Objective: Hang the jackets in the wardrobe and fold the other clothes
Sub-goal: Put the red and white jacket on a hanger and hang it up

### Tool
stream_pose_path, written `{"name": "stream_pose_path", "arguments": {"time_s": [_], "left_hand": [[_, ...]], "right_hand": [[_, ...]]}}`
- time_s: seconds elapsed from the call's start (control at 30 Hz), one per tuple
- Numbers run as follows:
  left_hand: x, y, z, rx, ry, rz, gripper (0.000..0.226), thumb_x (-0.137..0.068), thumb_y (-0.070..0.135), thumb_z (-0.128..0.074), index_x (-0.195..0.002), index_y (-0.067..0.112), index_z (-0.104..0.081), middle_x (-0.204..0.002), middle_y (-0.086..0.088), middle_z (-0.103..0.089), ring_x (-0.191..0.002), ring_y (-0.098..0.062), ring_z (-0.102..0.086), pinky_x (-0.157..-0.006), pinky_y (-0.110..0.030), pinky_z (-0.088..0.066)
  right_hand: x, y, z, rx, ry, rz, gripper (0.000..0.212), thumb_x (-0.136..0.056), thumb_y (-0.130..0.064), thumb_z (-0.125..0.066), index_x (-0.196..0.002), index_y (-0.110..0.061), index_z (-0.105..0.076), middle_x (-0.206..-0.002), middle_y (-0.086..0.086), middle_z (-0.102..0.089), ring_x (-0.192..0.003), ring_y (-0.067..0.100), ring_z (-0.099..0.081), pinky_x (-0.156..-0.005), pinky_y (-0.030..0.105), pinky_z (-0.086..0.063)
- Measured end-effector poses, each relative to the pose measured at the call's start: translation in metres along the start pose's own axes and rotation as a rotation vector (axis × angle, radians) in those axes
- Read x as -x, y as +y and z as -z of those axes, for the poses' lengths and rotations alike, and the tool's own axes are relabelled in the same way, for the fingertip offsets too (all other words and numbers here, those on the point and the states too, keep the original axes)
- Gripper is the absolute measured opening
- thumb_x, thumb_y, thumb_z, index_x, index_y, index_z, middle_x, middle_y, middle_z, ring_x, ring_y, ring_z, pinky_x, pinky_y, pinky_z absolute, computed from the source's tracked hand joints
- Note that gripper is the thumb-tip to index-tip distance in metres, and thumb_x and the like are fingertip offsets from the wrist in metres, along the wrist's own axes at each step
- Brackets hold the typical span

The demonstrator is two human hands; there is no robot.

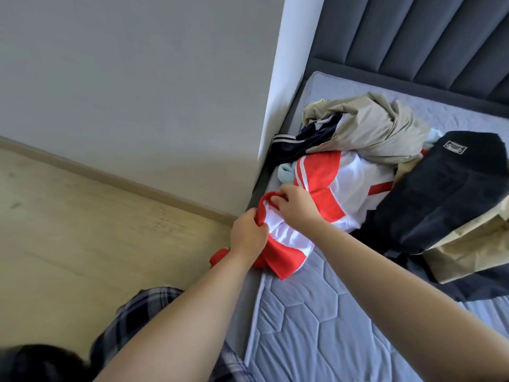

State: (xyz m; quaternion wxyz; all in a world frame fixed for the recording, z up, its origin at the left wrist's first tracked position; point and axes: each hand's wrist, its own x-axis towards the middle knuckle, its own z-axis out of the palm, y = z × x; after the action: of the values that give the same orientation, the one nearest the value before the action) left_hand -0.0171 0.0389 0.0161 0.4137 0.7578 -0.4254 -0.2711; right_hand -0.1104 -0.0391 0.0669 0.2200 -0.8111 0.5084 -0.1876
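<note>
Head view: left hand (248,230) and right hand (296,205) pinch the collar of the red-and-white zip jacket (330,188), at the quilted grey mattress (316,326) edge (pile at two o'clock). Lifting may drag neighbouring garments off.

Home bedroom. A quilted grey mattress (316,321) meets a padded, channelled headboard (429,37); a pile of clothes (369,150) lies on the bed, beside a plain wall (137,92) and pale wood-look floor (82,230).
</note>
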Motion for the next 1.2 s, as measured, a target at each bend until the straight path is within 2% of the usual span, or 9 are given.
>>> {"name": "stream_pose_path", "arguments": {"time_s": [0.1, 0.3, 0.47, 0.57, 0.73, 0.9, 1.0, 1.13, 1.2], "left_hand": [[-0.012, 0.019, 0.036, 0.137, 0.078, 0.011, 0.018, -0.085, 0.005, -0.053, -0.069, 0.013, -0.054, -0.076, -0.021, -0.065, -0.075, -0.037, -0.058, -0.056, -0.03, -0.027], [-0.044, 0.094, 0.13, 0.25, 0.16, -0.104, 0.027, -0.089, 0.013, -0.055, -0.063, 0.018, -0.055, -0.054, 0.005, -0.048, -0.05, -0.005, -0.042, -0.04, -0.014, -0.029], [-0.058, 0.167, 0.21, 0.342, 0.255, -0.208, 0.026, -0.091, 0.016, -0.055, -0.065, 0.015, -0.057, -0.059, -0.002, -0.05, -0.06, -0.018, -0.046, -0.056, -0.027, -0.039], [-0.059, 0.204, 0.255, 0.375, 0.281, -0.282, 0.019, -0.089, 0.014, -0.055, -0.071, 0.012, -0.061, -0.065, -0.007, -0.054, -0.065, -0.019, -0.051, -0.064, -0.038, -0.049], [-0.054, 0.266, 0.317, 0.465, 0.334, -0.378, 0.019, -0.09, 0.015, -0.058, -0.072, 0.016, -0.061, -0.077, -0.012, -0.061, -0.073, -0.021, -0.057, -0.079, -0.048, -0.054], [-0.045, 0.313, 0.378, 0.565, 0.38, -0.453, 0.019, -0.09, 0.01, -0.058, -0.073, 0.019, -0.063, -0.074, -0.005, -0.065, -0.068, -0.021, -0.061, -0.066, -0.029, -0.05], [-0.038, 0.324, 0.417, 0.558, 0.396, -0.472, 0.019, -0.087, 0.007, -0.058, -0.073, 0.017, -0.065, -0.074, -0.009, -0.065, -0.068, -0.023, -0.06, -0.066, -0.033, -0.049], [-0.031, 0.316, 0.47, 0.154, 0.609, -0.57, 0.032, -0.081, -0.001, -0.049, -0.08, 0.022, -0.071, -0.076, 0.003, -0.066, -0.075, -0.015, -0.061, -0.066, -0.018, -0.046], [-0.025, 0.31, 0.492, -0.16, 0.737, -0.62, 0.037, -0.077, -0.002, -0.047, -0.086, 0.022, -0.073, -0.084, 0.003, -0.07, -0.086, -0.019, -0.064, -0.071, -0.022, -0.048]], "right_hand": [[-0.011, -0.036, 0.02, -0.076, 0.018, 0.04, 0.018, -0.09, -0.013, -0.058, -0.077, 0.0, -0.057, -0.068, 0.007, -0.056, -0.073, 0.025, -0.048, -0.063, 0.033, -0.029], [-0.042, -0.13, 0.074, -0.239, 0.095, 0.116, 0.019, -0.094, -0.011, -0.053, -0.088, 0.005, -0.06, -0.076, 0.014, -0.057, -0.073, 0.024, -0.048, -0.06, 0.029, -0.027], [-0.061, -0.216, 0.133, -0.43, 0.158, 0.194, 0.018, -0.096, -0.01, -0.049, -0.078, -0.009, -0.054, -0.059, -0.004, -0.047, -0.053, 0.004, -0.04, -0.042, 0.008, -0.031], [-0.068, -0.259, 0.168, -0.539, 0.175, 0.226, 0.018, -0.096, -0.015, -0.049, -0.082, -0.008, -0.058, -0.061, -0.001, -0.05, -0.052, 0.009, -0.043, -0.038, 0.009, -0.031], [-0.073, -0.323, 0.218, -0.757, 0.18, 0.317, 0.02, -0.096, -0.016, -0.051, -0.078, -0.011, -0.061, -0.072, 0.006, -0.058, -0.071, 0.019, -0.054, -0.068, 0.029, -0.044], [-0.074, -0.379, 0.267, -0.958, 0.001, 0.483, 0.018, -0.093, -0.014, -0.059, -0.076, -0.008, -0.06, -0.076, 0.013, -0.061, -0.07, 0.024, -0.058, -0.072, 0.036, -0.05], [-0.073, -0.398, 0.283, -0.859, -0.237, 0.569, 0.005, -0.085, -0.002, -0.066, -0.083, -0.005, -0.062, -0.074, 0.01, -0.064, -0.065, 0.021, -0.062, -0.065, 0.028, -0.055], [-0.08, -0.417, 0.285, -0.119, 0.305, 0.595, 0.013, -0.074, 0.003, -0.064, -0.08, -0.007, -0.065, -0.07, 0.002, -0.056, -0.069, 0.021, -0.053, -0.048, 0.022, -0.036], [-0.078, -0.43, 0.278, -0.091, 0.512, 0.619, 0.016, -0.072, 0.003, -0.055, -0.082, -0.008, -0.062, -0.076, 0.005, -0.054, -0.074, 0.027, -0.052, -0.054, 0.026, -0.032]]}}
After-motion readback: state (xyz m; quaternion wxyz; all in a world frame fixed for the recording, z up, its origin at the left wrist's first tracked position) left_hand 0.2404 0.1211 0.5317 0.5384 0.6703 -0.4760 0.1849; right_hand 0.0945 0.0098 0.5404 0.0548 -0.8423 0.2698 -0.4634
